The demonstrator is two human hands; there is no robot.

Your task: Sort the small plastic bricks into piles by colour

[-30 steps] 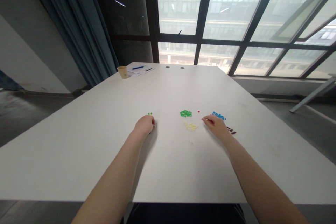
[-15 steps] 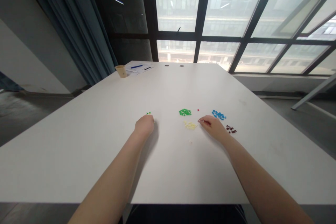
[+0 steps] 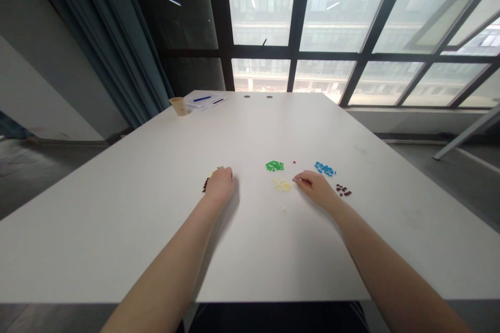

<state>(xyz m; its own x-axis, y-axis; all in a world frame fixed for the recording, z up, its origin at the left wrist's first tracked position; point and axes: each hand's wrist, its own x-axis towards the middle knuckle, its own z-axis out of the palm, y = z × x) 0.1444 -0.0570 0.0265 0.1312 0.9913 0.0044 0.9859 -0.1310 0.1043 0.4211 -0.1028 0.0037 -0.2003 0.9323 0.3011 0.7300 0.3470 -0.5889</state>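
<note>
My left hand (image 3: 219, 184) rests curled on the white table (image 3: 250, 130), its fingers hidden from this angle. Tiny dark red pieces (image 3: 205, 186) lie against its left side, and a few small yellow and green pieces (image 3: 214, 171) show just above its knuckles. My right hand (image 3: 314, 187) lies farther right, with its fingertips pinched together beside a pile of pale yellow pieces (image 3: 282, 185). I cannot tell whether those fingertips hold a piece.
A green pile (image 3: 274, 165), a blue pile (image 3: 324, 168), dark red pieces (image 3: 343, 190) and a single red piece (image 3: 294, 162) lie near my right hand. A paper cup (image 3: 178, 106) and papers (image 3: 205, 101) stand at the far edge.
My left hand has shifted slightly right, and dark red pieces now show beside it. My right hand has moved left, closer to the yellow pile. The view has tilted slightly upward.
</note>
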